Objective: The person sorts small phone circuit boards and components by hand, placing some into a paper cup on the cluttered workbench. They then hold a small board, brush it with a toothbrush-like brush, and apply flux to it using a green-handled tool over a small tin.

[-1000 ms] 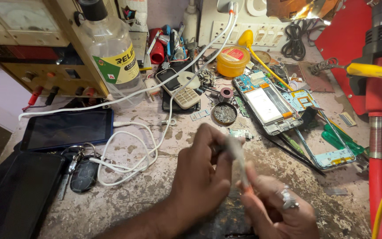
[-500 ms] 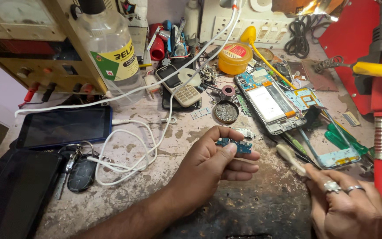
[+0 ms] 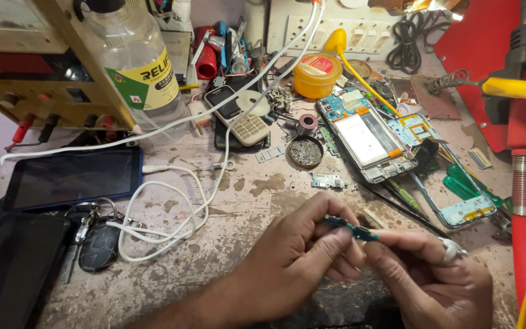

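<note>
My left hand (image 3: 296, 253) and my right hand (image 3: 430, 274) meet low in the middle of the worn bench, both pinching a small green and blue circuit board (image 3: 353, 228) between thumb and fingers. The board is mostly hidden by my fingers. My right hand wears a ring (image 3: 452, 248). Just beyond my hands lie another small circuit board (image 3: 328, 181) and an opened phone (image 3: 365, 139) with its insides showing.
A tablet (image 3: 71, 178), a dark phone (image 3: 7, 262), keys (image 3: 95, 240) and a looped white cable (image 3: 165, 213) lie at left. A clear bottle (image 3: 135, 67), a keypad phone (image 3: 238, 113), a yellow tin (image 3: 318, 74), a phone frame (image 3: 458, 183) and a red stand (image 3: 522, 183) ring the bench.
My right hand has let go of the pale brush-like tool and come back left to the board. Both hands now hold the board together, a little lower than before.
</note>
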### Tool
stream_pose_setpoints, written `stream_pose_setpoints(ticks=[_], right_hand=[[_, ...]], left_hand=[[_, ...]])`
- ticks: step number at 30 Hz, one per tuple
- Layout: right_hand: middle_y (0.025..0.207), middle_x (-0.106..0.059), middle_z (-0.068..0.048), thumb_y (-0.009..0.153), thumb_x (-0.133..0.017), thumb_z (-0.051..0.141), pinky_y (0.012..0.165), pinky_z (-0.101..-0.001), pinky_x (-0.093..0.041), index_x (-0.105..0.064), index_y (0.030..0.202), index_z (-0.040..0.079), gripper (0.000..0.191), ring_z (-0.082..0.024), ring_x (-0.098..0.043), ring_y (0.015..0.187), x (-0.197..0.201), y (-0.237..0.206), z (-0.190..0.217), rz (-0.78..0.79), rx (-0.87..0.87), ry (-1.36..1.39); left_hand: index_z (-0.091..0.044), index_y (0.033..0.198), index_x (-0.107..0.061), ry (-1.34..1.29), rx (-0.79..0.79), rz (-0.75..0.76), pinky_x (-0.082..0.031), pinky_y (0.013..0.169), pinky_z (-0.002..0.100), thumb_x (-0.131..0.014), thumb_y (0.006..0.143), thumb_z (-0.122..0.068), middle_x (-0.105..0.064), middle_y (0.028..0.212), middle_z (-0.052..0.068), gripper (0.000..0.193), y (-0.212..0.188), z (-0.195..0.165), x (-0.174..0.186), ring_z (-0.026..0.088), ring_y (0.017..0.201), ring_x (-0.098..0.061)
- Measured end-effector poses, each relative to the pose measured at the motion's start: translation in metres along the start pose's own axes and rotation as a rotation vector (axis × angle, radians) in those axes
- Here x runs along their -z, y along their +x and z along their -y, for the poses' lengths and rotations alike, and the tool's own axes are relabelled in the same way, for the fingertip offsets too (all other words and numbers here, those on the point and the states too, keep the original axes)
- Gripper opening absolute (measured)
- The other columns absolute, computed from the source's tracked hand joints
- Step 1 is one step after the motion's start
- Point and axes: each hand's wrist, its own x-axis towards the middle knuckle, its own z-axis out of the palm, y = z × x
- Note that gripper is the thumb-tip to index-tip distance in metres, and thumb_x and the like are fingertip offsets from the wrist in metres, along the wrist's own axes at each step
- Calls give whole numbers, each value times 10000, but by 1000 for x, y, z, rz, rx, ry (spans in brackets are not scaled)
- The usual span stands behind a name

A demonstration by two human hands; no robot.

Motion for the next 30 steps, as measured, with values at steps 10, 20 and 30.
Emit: stream_pose_setpoints(ticks=[10,20,30], right_hand=[[973,-780,-85,746,-854,10,789,-261,-622,-764,1023,84,300,-138,-782,885,-9,2,16,2,628,-398],[979,-797,-108,750,-854,45,821,-274,-621,-775,1015,55,277,-159,-793,911,-7,1,7,14,451,-287],[1003,-771,-94,694,-909,135,849,-288,-607,-769,984,99,324,-158,-764,955,-4,2,2,-12,483,-317]], left_hand=[[-16,1344,-583,-91,64,-159,-626,794,279,-546,1051,-102,-722,1030,87,307,10,6,4,126,880,-713],[-22,1343,-599,-37,91,-195,-629,740,279,-647,977,-93,-753,941,86,376,11,2,6,107,808,-713],[1,1496,-523,-194,112,-49,-613,877,283,-543,1017,-41,-690,1133,92,481,14,12,5,110,959,-684]])
